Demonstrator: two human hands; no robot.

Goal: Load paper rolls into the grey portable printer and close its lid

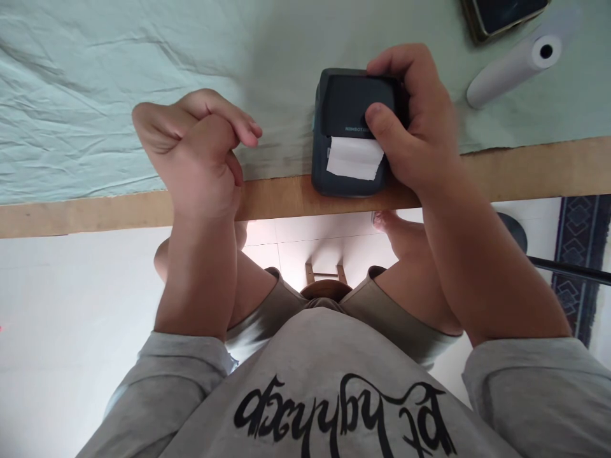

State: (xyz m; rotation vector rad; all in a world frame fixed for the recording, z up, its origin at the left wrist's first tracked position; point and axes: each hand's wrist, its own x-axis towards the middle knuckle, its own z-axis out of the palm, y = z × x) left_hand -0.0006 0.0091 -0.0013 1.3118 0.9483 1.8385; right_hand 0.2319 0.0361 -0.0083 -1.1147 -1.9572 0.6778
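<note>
Where right hand (427, 124) grips printer (351, 98), one side hidden.

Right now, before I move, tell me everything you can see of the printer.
The printer is a dark, rounded box, plastic by its look, with small pale lettering. A white paper strip with an uneven end sticks out toward the person. The printer sits on green cloth, its near end over the wooden table edge. The right hand holds its right side, thumb on top.
</note>
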